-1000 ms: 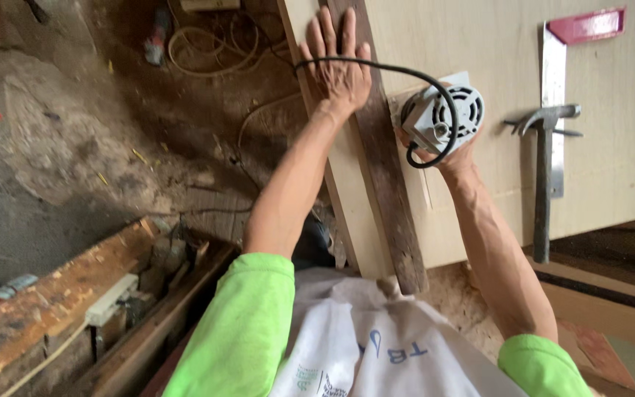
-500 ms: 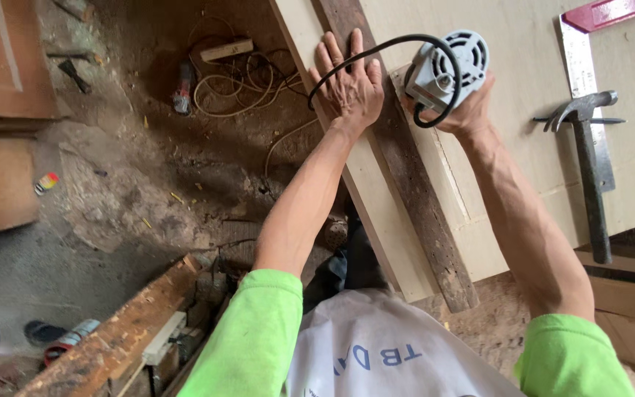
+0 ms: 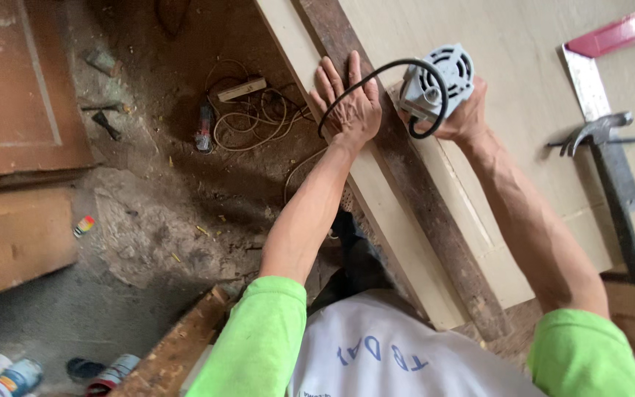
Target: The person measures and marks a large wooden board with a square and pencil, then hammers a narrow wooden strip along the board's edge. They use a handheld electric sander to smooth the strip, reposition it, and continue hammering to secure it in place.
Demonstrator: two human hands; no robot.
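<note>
On the pale board (image 3: 523, 81), right hand (image 3: 464, 117) grips grey power tool (image 3: 439, 81); left hand (image 3: 347, 110) beside.

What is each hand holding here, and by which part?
The right hand grips a grey power tool around its lower body. The left hand holds nothing; it lies flat on the dark wooden strip.

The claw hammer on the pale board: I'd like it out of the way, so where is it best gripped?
Grip the claw hammer on its long dark handle, near the middle, reaching in from the board's near edge. The handle lies flat and bare, pointing toward the person; the head rests against the square. The right hand is nearest but holds the grey power tool.
</note>
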